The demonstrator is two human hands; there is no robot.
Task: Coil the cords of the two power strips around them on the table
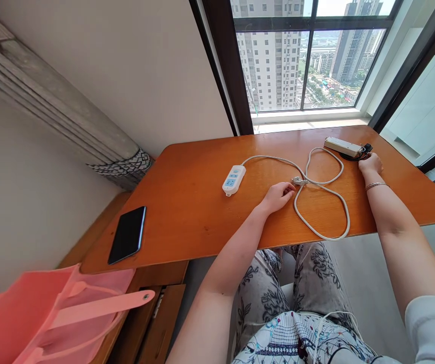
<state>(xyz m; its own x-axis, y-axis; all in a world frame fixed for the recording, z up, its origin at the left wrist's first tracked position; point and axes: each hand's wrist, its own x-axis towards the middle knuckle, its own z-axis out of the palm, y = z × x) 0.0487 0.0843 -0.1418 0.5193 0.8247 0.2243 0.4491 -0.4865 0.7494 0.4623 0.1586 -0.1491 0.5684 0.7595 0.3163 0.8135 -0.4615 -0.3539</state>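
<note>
A white power strip (234,180) with blue socket faces lies on the wooden table, and its long white cord (344,202) is looped to the right. Where the loops cross, the cord's plug (299,180) rests on the tabletop. Just left of that plug, my left hand (278,197) lies with its fingers loosely curled and nothing visible in them. Toward the far right, my right hand (371,165) is closed at a bunched black cord (365,150), its fingertips partly hidden. That cord lies against a second, longer off-white power strip (343,146).
A dark-screened tablet (127,234) lies near the left end of the orange-brown table (198,212). Below that end sits a pink bag (31,313) with straps, beside wooden drawers (160,318). A window (308,60) and its sill border the far edge.
</note>
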